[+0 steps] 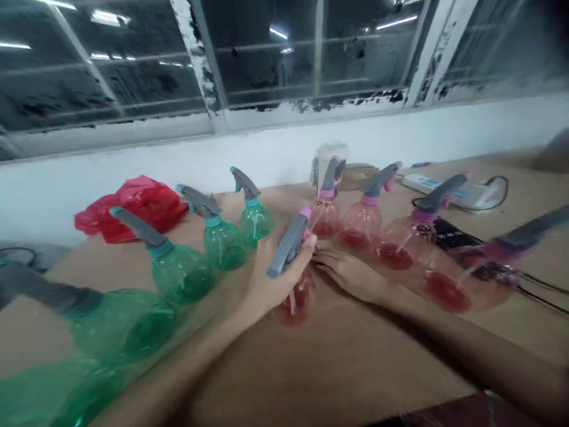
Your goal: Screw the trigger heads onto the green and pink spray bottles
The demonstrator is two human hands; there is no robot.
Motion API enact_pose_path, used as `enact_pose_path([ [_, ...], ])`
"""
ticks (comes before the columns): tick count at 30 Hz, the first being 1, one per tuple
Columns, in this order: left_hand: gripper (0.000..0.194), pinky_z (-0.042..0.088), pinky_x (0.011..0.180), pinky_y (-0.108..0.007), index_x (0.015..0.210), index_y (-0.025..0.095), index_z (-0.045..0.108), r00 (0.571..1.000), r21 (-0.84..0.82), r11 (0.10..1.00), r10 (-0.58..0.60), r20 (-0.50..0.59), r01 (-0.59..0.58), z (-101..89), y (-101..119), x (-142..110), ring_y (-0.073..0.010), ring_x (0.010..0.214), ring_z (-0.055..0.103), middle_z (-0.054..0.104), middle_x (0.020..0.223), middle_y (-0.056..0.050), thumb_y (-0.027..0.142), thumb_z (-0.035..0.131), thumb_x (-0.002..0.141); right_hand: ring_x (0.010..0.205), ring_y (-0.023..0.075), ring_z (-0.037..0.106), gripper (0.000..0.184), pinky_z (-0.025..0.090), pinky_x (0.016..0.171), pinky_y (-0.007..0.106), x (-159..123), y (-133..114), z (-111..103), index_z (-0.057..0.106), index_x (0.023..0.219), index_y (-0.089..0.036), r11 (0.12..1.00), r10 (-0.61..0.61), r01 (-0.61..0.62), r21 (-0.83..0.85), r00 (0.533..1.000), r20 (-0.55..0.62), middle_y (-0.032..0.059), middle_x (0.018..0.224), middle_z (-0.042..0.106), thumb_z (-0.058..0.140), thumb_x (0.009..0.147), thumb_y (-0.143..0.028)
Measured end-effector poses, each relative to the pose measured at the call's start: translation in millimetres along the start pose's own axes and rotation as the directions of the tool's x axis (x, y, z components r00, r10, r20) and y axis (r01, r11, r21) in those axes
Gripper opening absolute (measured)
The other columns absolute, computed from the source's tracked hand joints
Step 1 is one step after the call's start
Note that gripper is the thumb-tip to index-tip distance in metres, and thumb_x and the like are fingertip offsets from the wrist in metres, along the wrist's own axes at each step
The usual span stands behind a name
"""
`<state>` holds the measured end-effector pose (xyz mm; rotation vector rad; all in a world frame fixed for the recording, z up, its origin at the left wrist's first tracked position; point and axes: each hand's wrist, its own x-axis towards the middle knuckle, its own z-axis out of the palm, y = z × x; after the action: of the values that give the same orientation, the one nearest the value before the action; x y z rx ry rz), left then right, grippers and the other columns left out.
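Your left hand [287,264] was clamped around the neck of a round, clear pink plastic spray bottle [292,303] with a grey and pink trigger head, at the middle of the brown tabletop [311,367]. Your right hand [349,274] lay palm down just beside it, fingers stretched out and close together; whether they touched it could not be told. Clear green spray bottles [183,274] stood to your left, matching pink bottles [362,222] to your right.
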<state>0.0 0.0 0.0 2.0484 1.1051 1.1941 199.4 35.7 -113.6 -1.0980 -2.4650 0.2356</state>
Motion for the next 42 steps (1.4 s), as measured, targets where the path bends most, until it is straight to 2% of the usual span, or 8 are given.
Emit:
enact_pose_path([
  [4, 0.016, 0.053, 0.076, -0.031, 0.099, 0.02, 0.064, 0.996, -0.032, 0.998, 0.054, -0.071, -0.056, 5.2, -7.8, 1.3, -0.0178, 0.082, 0.067, 0.071, 0.09, -0.004, 0.03, 0.057, 0.09, 0.137, 0.0244, 0.046, 0.042, 0.037, 0.116, 0.047, -1.2, -0.2, 1.3, 0.056, 0.135, -0.012, 0.999, 0.005, -0.004, 0.036, 1.0, -0.03, 0.0147, 0.143, 0.053, 0.034, 0.101, -0.023],
  [7, 0.016, 0.054, 0.081, -0.033, 0.099, 0.02, 0.066, 0.994, -0.045, 0.996, 0.077, -0.078, -0.081, 7.1, -9.4, 0.5, -0.0191, 0.088, 0.068, 0.073, 0.096, -0.006, 0.03, 0.057, 0.09, 0.137, 0.0246, 0.045, 0.041, 0.038, 0.115, 0.05, -0.7, -1.3, 0.6, 0.056, 0.135, -0.016, 0.998, 0.003, 0.0, 0.067, 0.999, -0.046, 0.0123, 0.143, 0.054, 0.035, 0.101, -0.023],
  [15, 0.015, 0.054, 0.085, -0.034, 0.1, 0.021, 0.064, 0.994, -0.068, 0.994, 0.078, -0.072, -0.083, 6.6, -8.3, -0.4, -0.0186, 0.09, 0.069, 0.073, 0.098, -0.006, 0.027, 0.056, 0.09, 0.137, 0.0244, 0.045, 0.041, 0.038, 0.115, 0.049, 0.3, -1.2, 0.1, 0.054, 0.136, -0.014, 0.998, -0.001, 0.003, 0.062, 1.0, -0.028, 0.0132, 0.141, 0.055, 0.035, 0.101, -0.023],
  [21, 0.017, 0.055, 0.085, -0.034, 0.103, 0.02, 0.064, 0.996, -0.071, 0.995, 0.061, -0.065, -0.066, 6.2, -6.7, -0.3, -0.0194, 0.091, 0.069, 0.073, 0.1, -0.006, 0.026, 0.056, 0.089, 0.135, 0.0236, 0.047, 0.039, 0.039, 0.115, 0.048, -0.2, -1.2, -0.6, 0.057, 0.134, -0.018, 0.998, -0.004, 0.006, 0.059, 0.999, -0.039, 0.0108, 0.138, 0.059, 0.038, 0.1, -0.025],
  [25, 0.019, 0.055, 0.085, -0.033, 0.105, 0.021, 0.065, 0.995, -0.07, 0.994, 0.076, -0.062, -0.08, 6.1, -7.5, 0.2, -0.0187, 0.091, 0.069, 0.073, 0.102, -0.006, 0.025, 0.056, 0.089, 0.137, 0.0248, 0.045, 0.041, 0.038, 0.115, 0.049, -0.4, -3.7, -2.6, 0.054, 0.137, -0.016, 0.999, 0.0, 0.002, 0.052, 1.0, -0.028, 0.0128, 0.138, 0.058, 0.04, 0.1, -0.028],
  [30, 0.018, 0.056, 0.081, -0.032, 0.103, 0.02, 0.065, 0.995, -0.055, 0.996, 0.066, -0.069, -0.07, 5.9, -7.0, 1.0, -0.0193, 0.087, 0.07, 0.074, 0.095, -0.005, 0.026, 0.057, 0.088, 0.136, 0.0252, 0.047, 0.041, 0.038, 0.115, 0.05, -1.1, -5.3, -3.0, 0.056, 0.135, -0.016, 0.997, -0.001, 0.005, 0.072, 0.999, -0.05, 0.0129, 0.138, 0.058, 0.041, 0.1, -0.029],
  [38, 0.017, 0.055, 0.082, -0.033, 0.103, 0.02, 0.064, 0.996, -0.058, 0.996, 0.065, -0.061, -0.068, 5.9, -8.0, 0.8, -0.0187, 0.087, 0.069, 0.073, 0.097, -0.006, 0.025, 0.056, 0.088, 0.137, 0.0246, 0.045, 0.042, 0.037, 0.116, 0.046, -0.1, -7.1, -6.5, 0.054, 0.136, -0.012, 0.999, 0.013, -0.013, 0.031, 1.0, 0.006, 0.0155, 0.141, 0.055, 0.04, 0.1, -0.028],
  [42, 0.013, 0.054, 0.082, -0.032, 0.097, 0.021, 0.063, 0.995, -0.025, 0.996, 0.08, -0.06, -0.081, 5.0, -6.4, 2.4, -0.018, 0.087, 0.068, 0.072, 0.097, -0.005, 0.026, 0.055, 0.088, 0.137, 0.0245, 0.045, 0.042, 0.037, 0.116, 0.047, -0.5, -6.2, -4.9, 0.054, 0.136, -0.015, 0.999, 0.016, -0.016, 0.046, 1.0, -0.011, 0.0138, 0.142, 0.054, 0.04, 0.1, -0.029],
])
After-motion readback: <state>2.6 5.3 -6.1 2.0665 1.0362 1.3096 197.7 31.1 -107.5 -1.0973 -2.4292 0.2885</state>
